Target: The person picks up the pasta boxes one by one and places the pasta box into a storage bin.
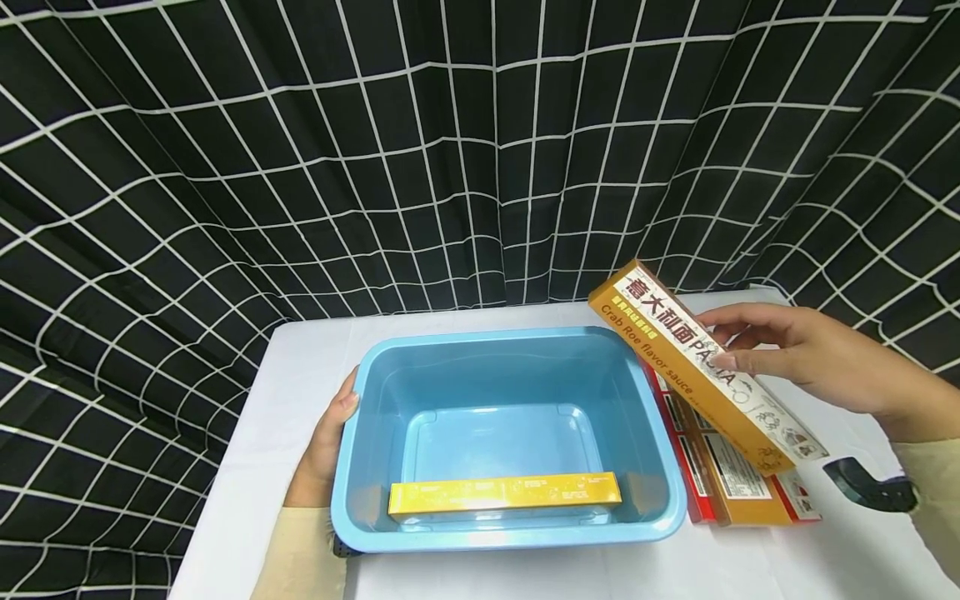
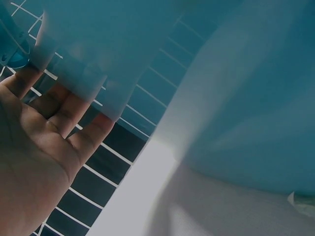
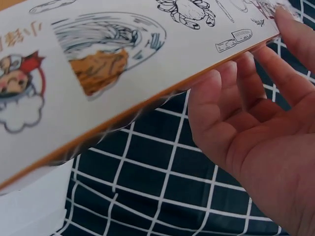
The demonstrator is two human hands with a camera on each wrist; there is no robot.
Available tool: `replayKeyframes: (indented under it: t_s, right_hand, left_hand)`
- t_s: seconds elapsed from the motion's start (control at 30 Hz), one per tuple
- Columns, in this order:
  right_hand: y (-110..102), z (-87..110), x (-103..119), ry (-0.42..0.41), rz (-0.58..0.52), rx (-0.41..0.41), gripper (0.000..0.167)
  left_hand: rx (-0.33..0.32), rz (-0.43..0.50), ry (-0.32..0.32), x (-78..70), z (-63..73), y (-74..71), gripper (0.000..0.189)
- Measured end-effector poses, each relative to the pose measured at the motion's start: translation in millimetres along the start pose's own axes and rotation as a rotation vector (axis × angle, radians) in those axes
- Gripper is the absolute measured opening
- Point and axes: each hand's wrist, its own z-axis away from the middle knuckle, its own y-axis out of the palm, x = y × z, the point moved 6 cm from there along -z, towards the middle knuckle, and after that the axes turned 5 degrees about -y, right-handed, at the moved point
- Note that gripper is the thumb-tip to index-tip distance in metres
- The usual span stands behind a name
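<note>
My right hand point(image 1: 787, 350) holds a long white and orange pasta box point(image 1: 682, 367) above the tub's right rim, thumb on its printed face and fingers along its far edge. In the right wrist view, the fingertips point(image 3: 206, 81) press against the box's edge. A light blue plastic tub point(image 1: 510, 537) stands on the white table. My left hand point(image 1: 322, 442) grips its left rim; in the left wrist view, several fingers reach behind the tub's bluish rim. Inside the tub, an orange-yellow box point(image 1: 506, 493) lies along the near wall.
Under the held box, right of the tub, several red and orange boxes point(image 1: 738, 475) lie together on the white table point(image 1: 300, 350). A black curtain point(image 1: 465, 167) with a white grid surrounds the table. A black wrist strap part point(image 1: 873, 487) shows below the right sleeve.
</note>
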Motion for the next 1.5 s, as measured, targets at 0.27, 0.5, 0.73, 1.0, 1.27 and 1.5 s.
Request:
replayKeyframes:
  t_s: [0.27,0.5,0.73,1.0,1.27,1.5]
  right_hand:
    - [1,5.9,19,-0.045,-0.005,-0.029,0.049]
    - [0,7.4,30,-0.070,0.008,-0.035,0.047]
    - [1,7.8,37,-0.048,0.023,-0.019,0.050]
    - [0,8.6,48,-0.069,0.035,-0.017,0.052]
    - [-1,11.3,56,-0.083,0.044,-0.035,0.053]
    - [-2,12.7,61,-0.083,0.045,-0.037,0.054]
  left_hand:
    - [0.032,0.037,-0.002,-0.2,-0.3,1.2,0.069]
    - [0.019,0.030,-0.004,1.2,-0.8,-0.2,0.069]
    - [0.026,0.031,0.001,0.6,-0.6,0.0,0.069]
    - [0.036,0.033,0.006,0.0,-0.8,0.1,0.069]
    - [0.039,0.036,0.009,0.9,-2.2,-0.3,0.069]
    - [0.028,0.026,0.019,1.3,-1.8,-1.4,0.069]
